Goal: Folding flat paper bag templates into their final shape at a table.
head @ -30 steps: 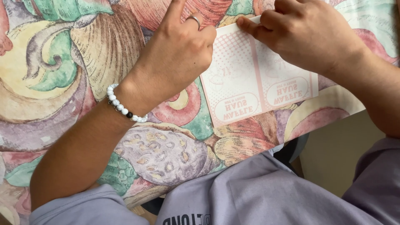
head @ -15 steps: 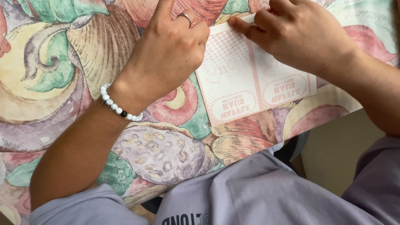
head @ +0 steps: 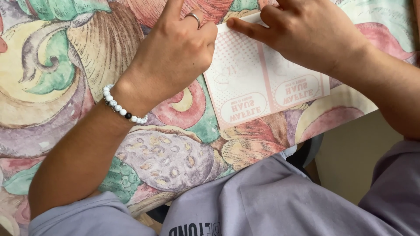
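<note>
A pink-and-white printed paper sheet point(head: 245, 87) lies on a table with a colourful floral cloth point(head: 65, 65); a crease runs down its middle. My left hand point(head: 175, 57), with a ring and a white bead bracelet, has its fingers curled at the sheet's top left edge, index finger stretched upward. My right hand point(head: 310, 35) lies on the sheet's upper right part, index finger pointing left along the top edge. The sheet's upper portion is hidden under both hands.
The table's near edge point(head: 306, 131) runs diagonally at the lower right, with floor beyond it. My lap in grey clothing point(head: 271, 201) fills the bottom of the view. A dark chair part point(head: 306, 153) shows under the table edge.
Both hands have shifted slightly up and left on the sheet. My right index finger has slid left along the top edge, closer to my left hand.
</note>
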